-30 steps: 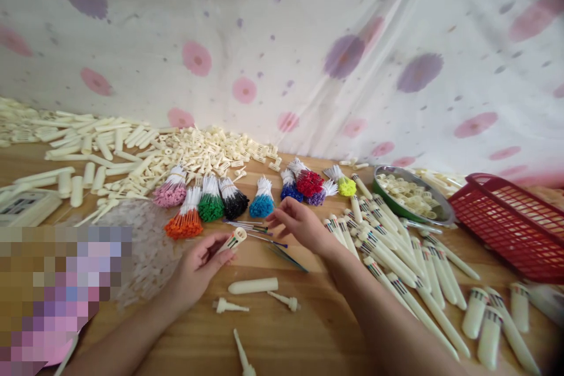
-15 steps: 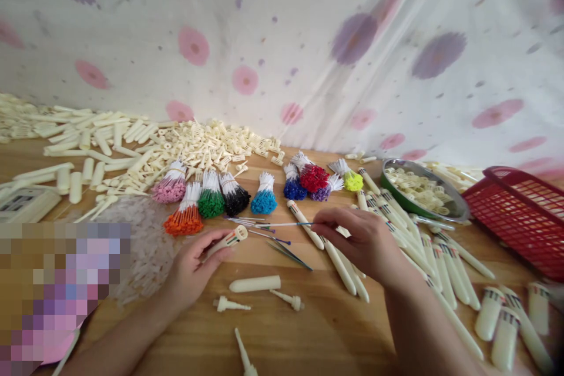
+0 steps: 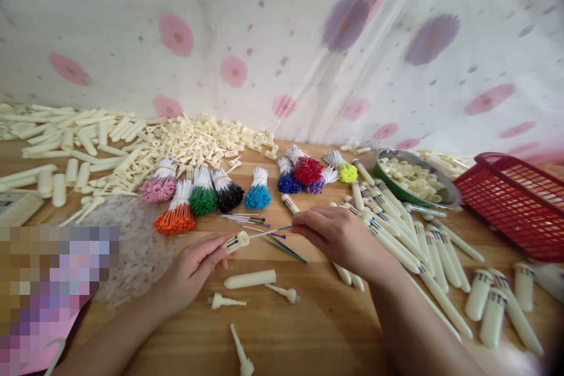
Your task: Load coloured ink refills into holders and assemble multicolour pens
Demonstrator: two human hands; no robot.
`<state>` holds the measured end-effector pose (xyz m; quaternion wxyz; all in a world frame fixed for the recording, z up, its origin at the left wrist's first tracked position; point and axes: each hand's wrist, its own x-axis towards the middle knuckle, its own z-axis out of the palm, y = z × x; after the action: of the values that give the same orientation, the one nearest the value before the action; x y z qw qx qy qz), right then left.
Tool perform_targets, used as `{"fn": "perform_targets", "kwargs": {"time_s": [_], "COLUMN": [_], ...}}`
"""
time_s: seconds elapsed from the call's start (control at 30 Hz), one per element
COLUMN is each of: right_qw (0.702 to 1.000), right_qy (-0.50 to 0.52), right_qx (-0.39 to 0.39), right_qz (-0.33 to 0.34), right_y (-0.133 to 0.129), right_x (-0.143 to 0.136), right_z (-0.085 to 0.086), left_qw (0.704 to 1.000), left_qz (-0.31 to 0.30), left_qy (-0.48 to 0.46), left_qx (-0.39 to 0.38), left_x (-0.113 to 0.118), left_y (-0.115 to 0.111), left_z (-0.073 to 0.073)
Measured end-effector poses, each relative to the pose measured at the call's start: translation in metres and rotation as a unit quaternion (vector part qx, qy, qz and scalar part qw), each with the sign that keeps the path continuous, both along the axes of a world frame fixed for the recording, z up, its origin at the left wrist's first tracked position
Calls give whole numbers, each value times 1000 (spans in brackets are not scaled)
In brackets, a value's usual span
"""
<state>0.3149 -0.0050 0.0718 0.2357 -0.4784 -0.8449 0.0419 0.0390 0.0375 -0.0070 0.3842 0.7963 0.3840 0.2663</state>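
Note:
My left hand grips a cream multicolour pen barrel with coloured marks in its slots, its open end facing right. Between the fingertips of my right hand is a thin pen refill with a white tube and a blue end. The refill's far end is at the barrel's opening; I cannot tell how deep it reaches. Behind the hands lie loose refills and tweezers. Nearer me are a cream pen tube and a few pointed cream parts.
Rubber-banded refill bundles, such as orange and light blue, stand beyond the hands. Cream parts are heaped at back left, clear plastic bits below. Pens, a green bowl and a red basket lie right.
My right hand has moved left, bringing the refill's end to the barrel's opening. The left hand still holds the barrel. The whole view has shifted slightly.

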Motion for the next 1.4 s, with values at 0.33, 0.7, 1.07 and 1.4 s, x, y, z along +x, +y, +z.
{"fn": "perform_targets", "kwargs": {"time_s": [0.33,0.7,1.07,1.4], "right_qw": [1000,998,998,997], "right_qy": [2,12,-18,-5], "right_qx": [-14,-38,-37,-35], "right_qz": [8,40,55,74], "right_y": [-5,-2,0,-1], "right_x": [7,-5,-16,-14], "right_z": [12,3,4,1], "left_qw": [1000,998,997,998], "left_qz": [-1,-12,-27,-22], "left_qy": [7,11,19,7], "left_qx": [-28,-56,-74,-63], "left_x": [4,5,7,7], "left_y": [-1,-3,-5,-6], "left_z": [4,2,7,9]}}
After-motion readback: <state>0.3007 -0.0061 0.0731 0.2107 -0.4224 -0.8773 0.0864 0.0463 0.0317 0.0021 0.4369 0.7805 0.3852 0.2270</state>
